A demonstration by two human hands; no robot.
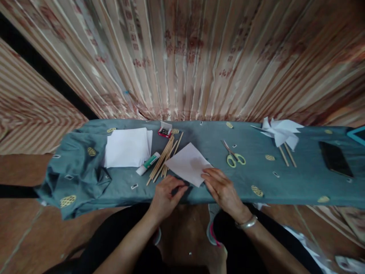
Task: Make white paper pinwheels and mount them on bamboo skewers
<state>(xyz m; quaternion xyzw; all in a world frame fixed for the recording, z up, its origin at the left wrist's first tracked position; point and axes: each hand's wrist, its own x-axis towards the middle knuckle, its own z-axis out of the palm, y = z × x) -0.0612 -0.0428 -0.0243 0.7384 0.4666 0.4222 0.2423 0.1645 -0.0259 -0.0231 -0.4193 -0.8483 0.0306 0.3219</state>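
White paper, a single sheet turned cornerwise, lies on the cloth-covered counter, its left corner over some wooden sticks. The right hand pinches its right-hand edge between thumb and fingers. The left hand curls just beside the lower edge, thumb and forefinger close together; whether they grip anything, I cannot tell. A glue stick lies left of the sticks, scissors right of the sheet.
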